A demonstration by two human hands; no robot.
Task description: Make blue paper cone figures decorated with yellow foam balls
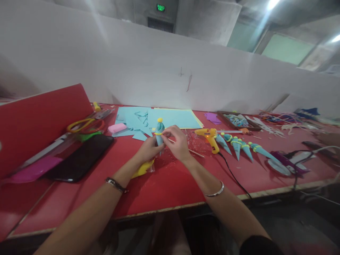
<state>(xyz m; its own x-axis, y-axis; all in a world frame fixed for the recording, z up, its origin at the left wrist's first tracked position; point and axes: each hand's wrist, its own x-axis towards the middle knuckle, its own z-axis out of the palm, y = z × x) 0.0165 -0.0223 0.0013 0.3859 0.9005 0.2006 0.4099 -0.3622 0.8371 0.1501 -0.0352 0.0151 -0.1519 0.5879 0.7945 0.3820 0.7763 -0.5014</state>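
A blue cone [159,128] with a swirled top, a yellow ball on its tip and a yellow band round it stands upright in my left hand [149,148], whose fingers are closed round its lower part. My right hand [178,142] has its thumb and forefinger pinched at the yellow band on the cone's right side. Below my left hand lies something yellow [143,169], partly covered by the hand and wrist. A thin stick [196,153] lies just beyond my right hand.
A yellow glue gun [209,137] with a black cord lies right of my hands, beside several finished blue cones [236,148]. Blue paper sheets [170,118] lie behind. At left are a black phone [83,159], scissors [85,125] and a pink block [117,128].
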